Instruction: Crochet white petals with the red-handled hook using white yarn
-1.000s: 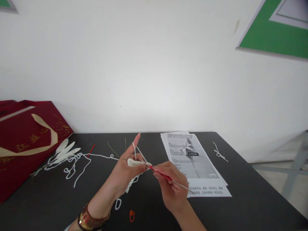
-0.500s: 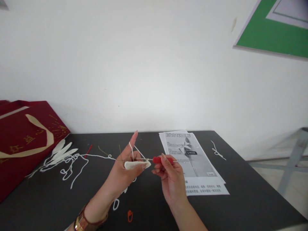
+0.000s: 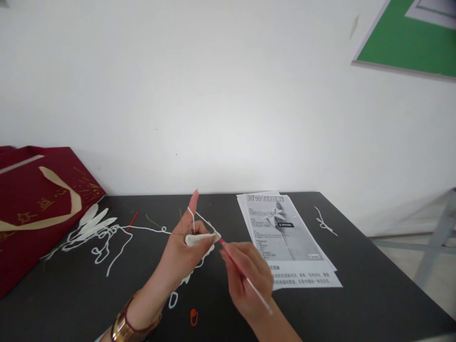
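Counter [image 3: 356, 304], dark and wide, fills the lower half under a white wall. Red bag [image 3: 32, 209] with a cream ribbon handle stands at 9 o'clock on its far left edge. Printed sheets [image 3: 285, 237] lie at 2 o'clock from the hands, text facing the person. Loose white yarn [image 3: 107, 237] trails in loops between the bag and the left hand, beside several white petal pieces [image 3: 94, 221]. Left hand [image 3: 181, 256] is raised near the middle, forefinger upright with yarn wound over it, thumb and fingers pinched shut on a small white crochet piece [image 3: 199, 239]. Right hand [image 3: 245, 280], at 4 o'clock from the left, is closed around a red-handled crochet hook [image 3: 235, 263] whose tip meets the piece's right end. Short yarn scrap [image 3: 324, 222] lies at 3 o'clock near the counter's right edge. Orange clip [image 3: 194, 317] lies at 6 o'clock below the hands.
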The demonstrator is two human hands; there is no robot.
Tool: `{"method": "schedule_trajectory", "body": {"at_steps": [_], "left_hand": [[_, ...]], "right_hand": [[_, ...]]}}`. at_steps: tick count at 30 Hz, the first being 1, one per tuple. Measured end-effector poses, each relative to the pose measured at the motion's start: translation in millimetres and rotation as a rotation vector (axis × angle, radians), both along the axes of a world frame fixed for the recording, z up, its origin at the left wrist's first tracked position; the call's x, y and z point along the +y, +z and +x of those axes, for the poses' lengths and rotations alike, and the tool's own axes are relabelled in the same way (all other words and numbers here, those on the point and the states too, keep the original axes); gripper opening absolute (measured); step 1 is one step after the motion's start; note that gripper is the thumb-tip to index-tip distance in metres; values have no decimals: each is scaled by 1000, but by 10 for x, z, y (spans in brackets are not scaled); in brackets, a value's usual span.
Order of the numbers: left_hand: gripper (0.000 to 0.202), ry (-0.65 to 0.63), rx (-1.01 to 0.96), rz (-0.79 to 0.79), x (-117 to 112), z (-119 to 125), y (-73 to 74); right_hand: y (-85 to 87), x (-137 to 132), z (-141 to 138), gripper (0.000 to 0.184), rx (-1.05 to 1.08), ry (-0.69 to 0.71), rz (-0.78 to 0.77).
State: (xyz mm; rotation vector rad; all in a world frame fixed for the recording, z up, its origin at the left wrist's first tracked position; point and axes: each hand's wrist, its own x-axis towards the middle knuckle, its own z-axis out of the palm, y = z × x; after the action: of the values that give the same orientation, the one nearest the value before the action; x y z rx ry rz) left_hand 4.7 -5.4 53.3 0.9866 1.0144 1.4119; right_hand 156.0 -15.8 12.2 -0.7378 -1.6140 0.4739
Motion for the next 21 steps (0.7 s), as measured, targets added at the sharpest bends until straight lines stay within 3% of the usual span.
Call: {"method": "schedule_trajectory", "body": {"at_steps": [2, 4, 7, 10, 14, 18, 21], "left_hand": [[105, -72, -100, -39, -8, -24, 25], [102, -163, -220, -99, -20, -58, 53], [99, -221, -310, -172, -42, -109, 89], [97, -238, -306, -169, -59, -144, 113], [93, -288, -253, -146, -80, -162, 131], [94, -275, -201, -147, -100, -160, 158], [98, -236, -168, -124, -114, -143, 178]], "right_hand": [[-23, -9, 1, 55, -68, 52, 117], [-20, -3, -11, 54, -10, 75, 116], [13, 30, -48, 30, 303, 121, -155], [50, 83, -84, 6, 658, 290, -528], [98, 138, -76, 13, 836, 470, -755], [105, 150, -24, 10, 792, 455, -709], [79, 113, 5, 6, 625, 347, -509]]}}
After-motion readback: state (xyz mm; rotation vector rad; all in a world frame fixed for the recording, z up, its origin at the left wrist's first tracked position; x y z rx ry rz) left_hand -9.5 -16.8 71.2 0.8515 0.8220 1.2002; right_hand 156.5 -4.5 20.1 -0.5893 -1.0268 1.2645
